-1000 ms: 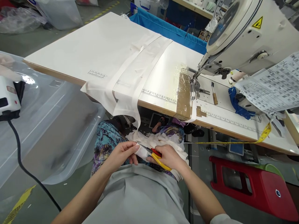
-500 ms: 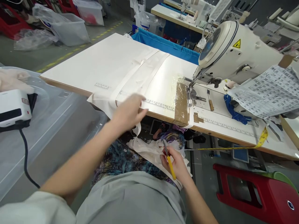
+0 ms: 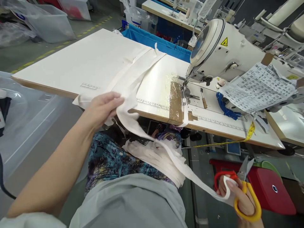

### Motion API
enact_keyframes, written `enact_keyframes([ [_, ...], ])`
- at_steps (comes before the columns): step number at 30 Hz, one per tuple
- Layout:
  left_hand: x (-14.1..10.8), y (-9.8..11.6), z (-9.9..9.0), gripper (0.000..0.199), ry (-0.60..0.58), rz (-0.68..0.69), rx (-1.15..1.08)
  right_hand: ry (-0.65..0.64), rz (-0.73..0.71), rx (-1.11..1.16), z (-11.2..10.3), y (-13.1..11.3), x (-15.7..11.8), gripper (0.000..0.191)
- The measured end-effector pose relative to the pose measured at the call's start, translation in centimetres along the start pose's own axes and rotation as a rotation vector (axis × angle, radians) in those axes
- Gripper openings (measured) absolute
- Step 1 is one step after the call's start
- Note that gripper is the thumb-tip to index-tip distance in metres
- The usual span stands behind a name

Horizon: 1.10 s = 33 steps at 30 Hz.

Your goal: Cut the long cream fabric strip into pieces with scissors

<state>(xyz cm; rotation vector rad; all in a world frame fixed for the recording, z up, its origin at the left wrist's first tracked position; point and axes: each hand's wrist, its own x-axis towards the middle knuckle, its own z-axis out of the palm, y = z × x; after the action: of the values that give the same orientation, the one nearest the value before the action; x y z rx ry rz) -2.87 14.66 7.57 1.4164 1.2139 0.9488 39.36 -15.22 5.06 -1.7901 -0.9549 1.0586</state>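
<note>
Table: the white table (image 3: 59,61) stretches out in front of you, far left to near right, with printed rulers along its near edge.
Clear bin: the plastic bin (image 3: 40,110) stands at your left, just beside the table.
Sewing machine: the machine (image 3: 237,47) sits on the right part of the table, its needle end toward the left.
Blue bin: the fabric-sided bin (image 3: 156,41) stands behind the table's far edge.
Red stool: it (image 3: 268,190) stands on the floor at the right, partly hidden behind your right hand.
White cloth: the white strip (image 3: 135,124) runs from the table's near edge, over your lap, to your right hand; a crumpled white pile (image 3: 152,155) lies on your lap under it.
Left hand: your left hand (image 3: 104,106) is at the table's near edge, fingers close together and against the cloth; you cannot tell here whether they grip it.
Right hand: your right hand (image 3: 244,199) is out at the right, fingers clamped on the scissors and the strip's end.
Paper: a handwritten sheet (image 3: 258,87) hangs before the machine.
Scissors: the scissors (image 3: 244,169) have red and yellow handles, blades parted and pointing far.
Tape measure: the yellow tape (image 3: 250,131) hangs over the near edge, right.
Small tool: a wooden-handled tool (image 3: 204,102) lies right of the needle.
</note>
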Motion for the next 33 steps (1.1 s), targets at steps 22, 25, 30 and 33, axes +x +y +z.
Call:
enact_keyframes([
  [22, -13.7, -9.7, 5.1, 0.043, -0.382, -0.530, -0.434, -1.012, -0.173, -0.624, 19.8, -3.5, 8.6, 0.053],
  [25, -13.6, -9.5, 5.0, 0.044, -0.375, -0.552, -0.444, -1.034, -0.244, -0.707, 20.5, -4.0, 9.3, 0.054],
  [30, -13.3, -9.3, 5.3, 0.046, -0.373, -0.579, -0.461, -0.914, -0.402, -0.879, 21.1, -4.5, 9.3, 0.052],
  [33, -13.3, -9.5, 5.3, 0.043, -0.373, -0.587, -0.468, -0.793, -0.489, -0.959, 21.3, -4.6, 8.8, 0.051],
])
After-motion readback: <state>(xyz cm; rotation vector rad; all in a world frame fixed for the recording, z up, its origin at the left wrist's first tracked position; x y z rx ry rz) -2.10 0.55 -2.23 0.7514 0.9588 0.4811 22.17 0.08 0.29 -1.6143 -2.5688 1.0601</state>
